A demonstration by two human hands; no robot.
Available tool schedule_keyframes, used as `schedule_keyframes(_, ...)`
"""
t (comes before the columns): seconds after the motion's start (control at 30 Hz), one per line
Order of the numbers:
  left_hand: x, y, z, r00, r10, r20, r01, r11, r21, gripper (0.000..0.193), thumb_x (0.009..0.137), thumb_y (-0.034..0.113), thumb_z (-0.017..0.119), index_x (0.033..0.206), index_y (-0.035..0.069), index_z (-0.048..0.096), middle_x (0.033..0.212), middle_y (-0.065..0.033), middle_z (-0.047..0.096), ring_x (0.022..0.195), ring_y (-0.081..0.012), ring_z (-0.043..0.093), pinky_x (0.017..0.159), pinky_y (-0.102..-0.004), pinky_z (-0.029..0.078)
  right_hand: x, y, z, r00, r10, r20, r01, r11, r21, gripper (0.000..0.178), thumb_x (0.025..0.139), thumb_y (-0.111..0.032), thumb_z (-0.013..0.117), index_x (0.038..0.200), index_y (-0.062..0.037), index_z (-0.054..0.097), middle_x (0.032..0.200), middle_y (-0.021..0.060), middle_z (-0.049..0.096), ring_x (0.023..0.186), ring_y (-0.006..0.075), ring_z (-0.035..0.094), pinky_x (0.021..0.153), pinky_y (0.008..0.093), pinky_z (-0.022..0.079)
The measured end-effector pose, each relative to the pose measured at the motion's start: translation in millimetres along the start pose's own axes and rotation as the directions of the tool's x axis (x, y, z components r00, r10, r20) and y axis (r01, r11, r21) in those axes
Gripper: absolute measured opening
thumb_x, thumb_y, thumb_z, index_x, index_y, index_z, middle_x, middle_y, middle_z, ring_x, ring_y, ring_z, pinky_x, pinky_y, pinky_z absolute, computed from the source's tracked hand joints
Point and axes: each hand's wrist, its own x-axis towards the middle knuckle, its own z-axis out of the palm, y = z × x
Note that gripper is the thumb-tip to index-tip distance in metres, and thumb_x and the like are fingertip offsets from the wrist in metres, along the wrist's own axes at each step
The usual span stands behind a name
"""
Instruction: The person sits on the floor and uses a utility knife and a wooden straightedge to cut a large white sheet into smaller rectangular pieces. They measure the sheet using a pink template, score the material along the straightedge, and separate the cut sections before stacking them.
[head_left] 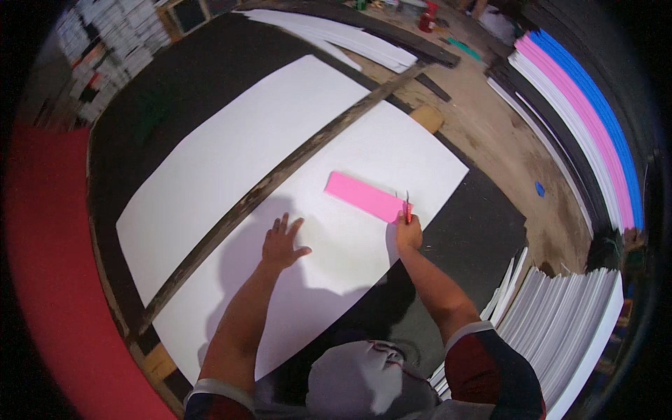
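Note:
My left hand point(281, 242) lies over a large white foam sheet point(357, 260), its fingers spread and nothing in them. At the right end of a pink rectangular block point(362, 196), my right hand point(409, 232) is closed on a slim red-handled knife point(409, 210) whose thin tip points away from me. Whether those fingers also touch the pink block is hard to tell. Beyond my hands, a long, worn dark wooden bar point(266, 187) runs diagonally across the white sheet.
The sheet lies on a black surface point(469, 234). A red panel point(59, 259) stands at the left. White sheets point(560, 308) are stacked at the lower right, with blue, pink and white sheets point(570, 115) at the far right. White offcuts point(336, 35) lie at the far edge.

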Motion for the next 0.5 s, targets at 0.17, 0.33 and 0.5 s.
schedule_keyframes(0.17, 75.0, 82.6, -15.0, 0.959, 0.241, 0.152, -0.265, 0.950, 0.166, 0.111, 0.071, 0.077, 0.075, 0.164, 0.040, 0.026, 0.175, -0.0160, 0.009, 0.159, -0.0437, 0.014, 0.125, -0.0644, 0.021, 106.8, 20.0, -30.3, 0.947, 0.224, -0.232, -0.211, 0.974, 0.080, 0.050, 0.101, -0.051, 0.061, 0.116, -0.0036, 0.064, 0.106, 0.0228, 0.073, 0.100, 0.0459, 0.070, 0.086, 0.0552, 0.054)
schedule_keyframes(0.33, 133.1, 112.6, -20.4, 0.884, 0.403, 0.238, -0.460, 0.843, 0.278, 0.116, 0.062, 0.081, 0.077, 0.162, 0.041, 0.033, 0.174, -0.0131, 0.017, 0.159, -0.0415, 0.019, 0.125, -0.0660, 0.019, 196.4, 20.7, -35.9, 0.857, 0.373, -0.356, -0.366, 0.926, 0.089, 0.050, 0.103, -0.050, 0.057, 0.120, -0.0026, 0.064, 0.119, 0.0208, 0.070, 0.111, 0.0433, 0.068, 0.091, 0.0538, 0.054)
schedule_keyframes(0.5, 154.2, 122.6, -35.9, 0.837, 0.404, 0.369, -0.517, 0.805, 0.290, 0.104, 0.070, 0.066, 0.083, 0.159, 0.039, 0.038, 0.169, -0.0158, 0.031, 0.154, -0.0409, 0.032, 0.124, -0.0620, 0.026, 253.9, 7.0, -24.8, 0.714, 0.507, -0.483, -0.572, 0.820, 0.017, 0.048, 0.103, -0.049, 0.055, 0.125, -0.0066, 0.061, 0.129, 0.0144, 0.064, 0.119, 0.0386, 0.063, 0.094, 0.0561, 0.053)
